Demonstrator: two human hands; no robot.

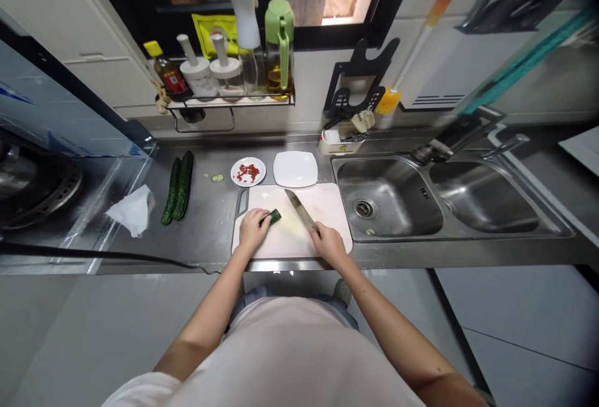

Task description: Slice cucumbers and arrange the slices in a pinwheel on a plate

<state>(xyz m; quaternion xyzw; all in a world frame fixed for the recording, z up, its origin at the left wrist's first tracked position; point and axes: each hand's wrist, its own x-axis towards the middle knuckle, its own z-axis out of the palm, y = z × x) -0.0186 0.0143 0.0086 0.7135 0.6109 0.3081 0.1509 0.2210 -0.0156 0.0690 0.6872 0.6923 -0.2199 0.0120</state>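
Note:
A white cutting board [299, 246] lies on the steel counter. On its left half, my left hand [253, 229] is closed round a short piece of dark green cucumber [275, 216], whose end sticks out to the right. My right hand [329, 244] grips the handle of a knife [300, 208]; the blade points up and left over the board, apart from the cucumber piece. Behind the board are a small round plate [235, 173] with chopped red bits and a white squarish plate [295, 168] with nothing on it.
Two whole cucumbers [178, 187] and a crumpled white tissue [133, 210] lie at the left. Small cucumber slices [217, 178] rest behind the board. A double sink [390, 195] is at the right. Bottles and jars stand on a wall rack [238, 101].

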